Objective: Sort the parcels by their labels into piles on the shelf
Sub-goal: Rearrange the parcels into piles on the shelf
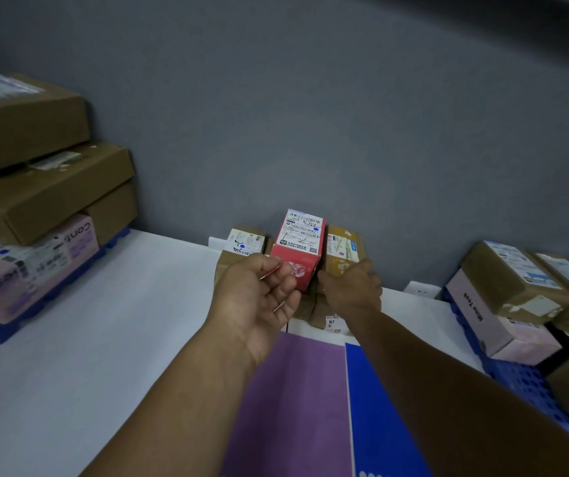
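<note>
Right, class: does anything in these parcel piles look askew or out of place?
Yes: on the left, the top brown box and the box beneath sit staggered, their edges not lined up. Nothing looks spilled.

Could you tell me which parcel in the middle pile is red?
The tall red cardboard box with a white label on top; the brown cardboard parcels flank it.
</note>
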